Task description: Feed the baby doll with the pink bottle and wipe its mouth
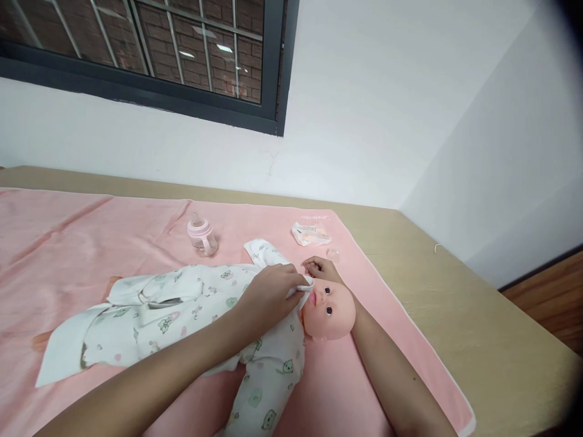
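Observation:
A baby doll [332, 309] lies on its back with its bald head to the right. It is dressed in a white romper [218, 306] printed with small green and pink animals. My left hand [273, 291] is closed in a pinch on the romper's collar, just under the doll's chin. On the far side of the head, my right hand [322, 268] rests beside the neck, its fingers loosely bent and apart. The right forearm passes close by the top of the head, and part of that hand is hidden.
A pink blanket [150, 221] covers most of the wooden surface [410, 285]. Beyond the doll stand a baby bottle [203, 240] with a pink collar and a small plastic packet [310, 234]. A small clear object [333, 254] lies near the packet. White walls and a window [182, 54] are behind.

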Demonstrator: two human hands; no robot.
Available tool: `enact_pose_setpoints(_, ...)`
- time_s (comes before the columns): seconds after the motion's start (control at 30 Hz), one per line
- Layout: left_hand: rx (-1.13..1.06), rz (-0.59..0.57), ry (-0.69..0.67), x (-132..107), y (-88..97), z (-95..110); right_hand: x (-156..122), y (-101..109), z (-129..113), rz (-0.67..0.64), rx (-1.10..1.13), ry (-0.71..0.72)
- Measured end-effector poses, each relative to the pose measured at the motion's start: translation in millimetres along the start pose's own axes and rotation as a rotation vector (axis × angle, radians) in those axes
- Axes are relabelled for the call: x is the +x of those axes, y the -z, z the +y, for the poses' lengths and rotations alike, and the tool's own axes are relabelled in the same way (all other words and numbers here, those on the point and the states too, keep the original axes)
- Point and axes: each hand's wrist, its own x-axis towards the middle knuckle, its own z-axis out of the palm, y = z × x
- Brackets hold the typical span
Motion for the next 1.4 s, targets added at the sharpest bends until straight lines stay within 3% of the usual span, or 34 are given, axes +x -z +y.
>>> enact_pose_setpoints(0.73,0.087,0.017,-0.024,0.4,-1.3,-0.4,-1.3,0.9,-3.4,0.021,-0.027,-0.014)
enact_pose_setpoints(1.1,-0.176,0.167,-0.127,-1.7,-7.7,1.0,-15.3,-3.1,-23.2,0.027,-0.001,-0.008)
enact_pose_setpoints(1.4,-0.11,0.103,-0.101,-1.9,-8.3,3.2,-18.2,-2.8,-28.0,0.04,-0.028,-0.008)
